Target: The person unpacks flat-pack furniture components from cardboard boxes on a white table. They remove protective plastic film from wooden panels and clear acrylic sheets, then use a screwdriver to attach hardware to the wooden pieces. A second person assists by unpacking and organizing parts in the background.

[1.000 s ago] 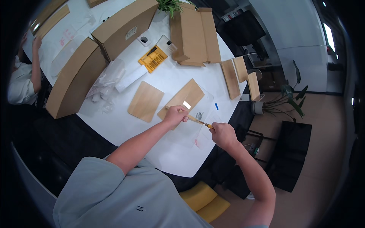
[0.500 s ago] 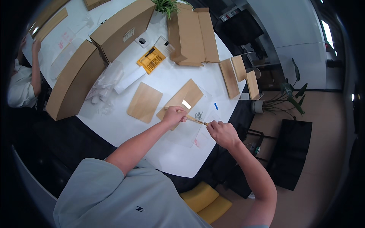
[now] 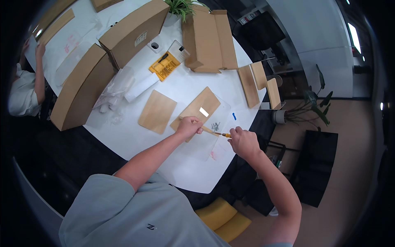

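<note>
Little has changed over the last second: both hands have stayed over the near right part of the white desk, the left one shifting only slightly along the thin wooden stick, so the work on that small piece seems to be going on in the same spot rather than moving to a new step. Going left to right, a long cardboard box lies at the far left of the desk, then crumpled clear plastic wrap, then a flat wooden panel and a second, longer wooden panel beside it. The left hand is closed around the near end of the wooden stick, resting at the lower edge of the longer panel. A small heap of dark screws lies just beyond the stick on a clear plastic sheet. The right hand is curled shut, pinching the stick's other end, where an orange tip shows; what exactly sits between the fingers is too small to tell. A small blue piece lies near the desk's right edge
</note>
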A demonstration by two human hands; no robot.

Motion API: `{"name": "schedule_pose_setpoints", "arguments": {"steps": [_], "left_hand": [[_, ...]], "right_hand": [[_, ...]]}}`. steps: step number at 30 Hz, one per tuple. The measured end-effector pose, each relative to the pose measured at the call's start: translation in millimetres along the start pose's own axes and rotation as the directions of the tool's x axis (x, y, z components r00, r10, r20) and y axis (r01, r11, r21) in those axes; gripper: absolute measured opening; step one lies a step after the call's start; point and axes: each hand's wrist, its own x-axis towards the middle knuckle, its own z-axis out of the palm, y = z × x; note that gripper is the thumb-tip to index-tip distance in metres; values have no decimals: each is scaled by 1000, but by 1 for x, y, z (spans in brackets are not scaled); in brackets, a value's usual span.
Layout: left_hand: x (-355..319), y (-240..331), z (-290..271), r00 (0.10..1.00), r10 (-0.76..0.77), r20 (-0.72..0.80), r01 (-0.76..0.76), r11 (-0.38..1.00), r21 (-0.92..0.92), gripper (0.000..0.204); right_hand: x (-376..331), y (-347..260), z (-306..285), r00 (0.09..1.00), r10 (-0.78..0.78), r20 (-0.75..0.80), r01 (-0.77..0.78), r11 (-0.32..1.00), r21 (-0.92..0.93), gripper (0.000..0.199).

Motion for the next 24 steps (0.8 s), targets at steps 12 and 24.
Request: {"name": "schedule_pose_setpoints", "arguments": {"steps": [12,24], "left_hand": [[3,-3,0,999,18,28,-17,999,-38,7],[6,-5,0,999,-10,36,12,999,-43,9]], "right_hand": [[1,4,9,957,204,206,-271,881,387,21],[-10,3,18,960,-247,133,272,937,-221,35]]}}
